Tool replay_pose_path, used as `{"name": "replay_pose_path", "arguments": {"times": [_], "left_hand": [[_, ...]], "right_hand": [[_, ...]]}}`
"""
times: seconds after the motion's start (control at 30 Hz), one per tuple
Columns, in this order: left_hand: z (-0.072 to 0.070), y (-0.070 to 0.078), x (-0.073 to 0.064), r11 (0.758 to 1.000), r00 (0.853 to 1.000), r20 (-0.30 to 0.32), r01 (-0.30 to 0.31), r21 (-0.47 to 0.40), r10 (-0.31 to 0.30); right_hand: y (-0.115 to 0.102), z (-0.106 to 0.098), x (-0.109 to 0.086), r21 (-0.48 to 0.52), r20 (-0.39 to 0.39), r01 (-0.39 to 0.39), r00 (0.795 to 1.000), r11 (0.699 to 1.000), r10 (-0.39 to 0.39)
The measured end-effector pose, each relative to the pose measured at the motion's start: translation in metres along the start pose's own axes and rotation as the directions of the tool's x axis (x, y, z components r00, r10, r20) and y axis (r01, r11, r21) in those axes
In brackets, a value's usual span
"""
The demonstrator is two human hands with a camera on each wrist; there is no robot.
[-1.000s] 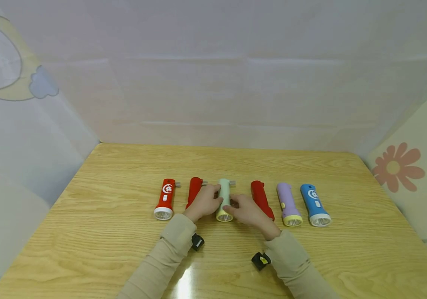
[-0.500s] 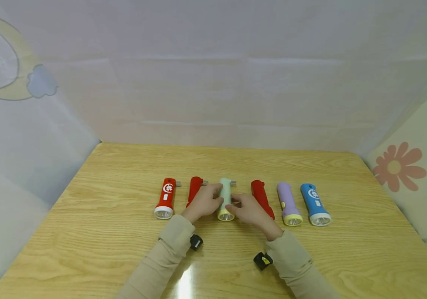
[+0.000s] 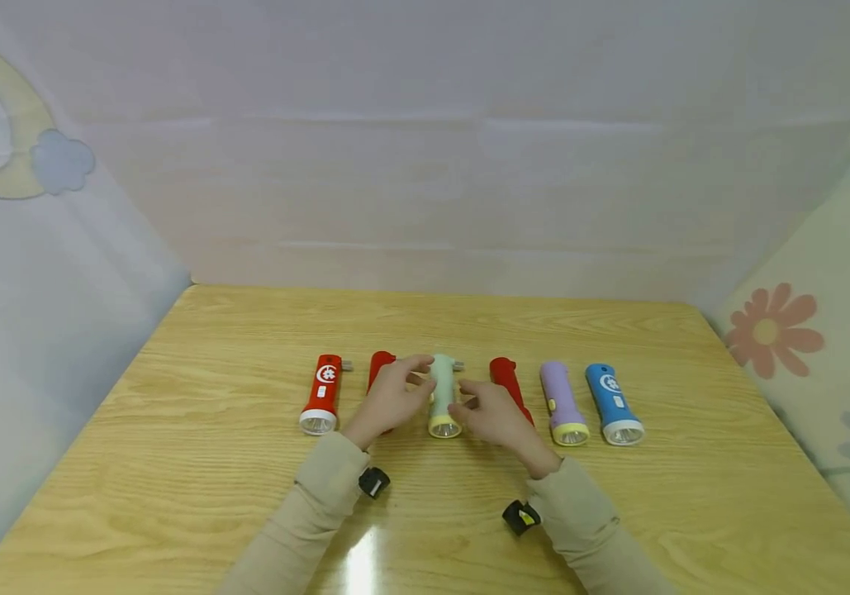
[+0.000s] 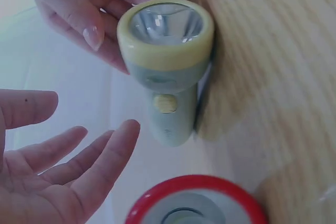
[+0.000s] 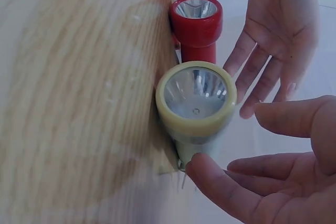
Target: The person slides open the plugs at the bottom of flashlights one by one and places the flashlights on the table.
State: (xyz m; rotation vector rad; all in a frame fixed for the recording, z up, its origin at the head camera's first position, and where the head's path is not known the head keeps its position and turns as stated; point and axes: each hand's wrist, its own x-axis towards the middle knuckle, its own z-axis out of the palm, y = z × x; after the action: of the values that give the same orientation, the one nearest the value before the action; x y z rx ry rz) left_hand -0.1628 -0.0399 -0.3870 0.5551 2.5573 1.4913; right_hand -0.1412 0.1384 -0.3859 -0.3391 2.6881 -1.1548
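Observation:
Between the two hands lies a pale green flashlight (image 3: pixel 441 403) with a cream head ring and a cream switch (image 4: pixel 166 103). My left hand (image 3: pixel 392 400) is on its left side, fingers spread apart and holding nothing; in the left wrist view a gap shows between the fingertips (image 4: pixel 130 127) and the green body. On the other side my right hand (image 3: pixel 496 415) curves loosely with thumb and fingers apart, the fingertips right at the flashlight's side. Under the left hand, a red flashlight (image 3: pixel 381 364) is mostly hidden.
Along the wooden table (image 3: pixel 209 496) runs a row of flashlights: a red one with a white head (image 3: pixel 326 387) at left, then, right of the green one, a plain red one (image 3: pixel 506 377), a purple one (image 3: pixel 558 392) and a blue one (image 3: pixel 610 397). Pale printed cloth (image 3: pixel 425 182) stands behind.
My left hand has come off the green flashlight and shifted slightly left, its fingers opening. The right hand has stayed almost where it was. The head view has turned a little.

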Motion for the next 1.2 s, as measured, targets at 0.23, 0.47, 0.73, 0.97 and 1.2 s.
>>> {"name": "replay_pose_path", "arguments": {"times": [0.23, 0.47, 0.73, 0.97, 1.2], "left_hand": [[-0.005, 0.006, -0.001, 0.999, 1.0, -0.016, 0.016, -0.049, -0.017], [-0.006, 0.007, 0.0, 0.998, 1.0, 0.001, 0.0, -0.064, 0.0], [-0.006, 0.009, -0.005, 0.998, 1.0, 0.012, -0.011, -0.054, 0.012], [-0.005, 0.011, -0.007, 0.997, 1.0, 0.004, -0.027, -0.069, 0.027], [0.001, 0.016, -0.003, 0.995, 0.996, 0.04, -0.07, -0.076, 0.073]], "right_hand": [[0.006, -0.014, -0.012, 0.013, -0.064, 0.045, 0.997, 0.999, -0.044], [0.013, -0.028, -0.03, -0.005, -0.134, 0.084, 0.987, 0.996, -0.084], [0.026, -0.041, -0.047, 0.011, -0.168, 0.107, 0.98, 0.994, -0.104], [0.031, -0.052, -0.058, -0.016, -0.207, 0.123, 0.97, 0.992, -0.124], [0.032, -0.059, -0.062, -0.055, -0.215, 0.118, 0.968, 0.992, -0.127]]}}
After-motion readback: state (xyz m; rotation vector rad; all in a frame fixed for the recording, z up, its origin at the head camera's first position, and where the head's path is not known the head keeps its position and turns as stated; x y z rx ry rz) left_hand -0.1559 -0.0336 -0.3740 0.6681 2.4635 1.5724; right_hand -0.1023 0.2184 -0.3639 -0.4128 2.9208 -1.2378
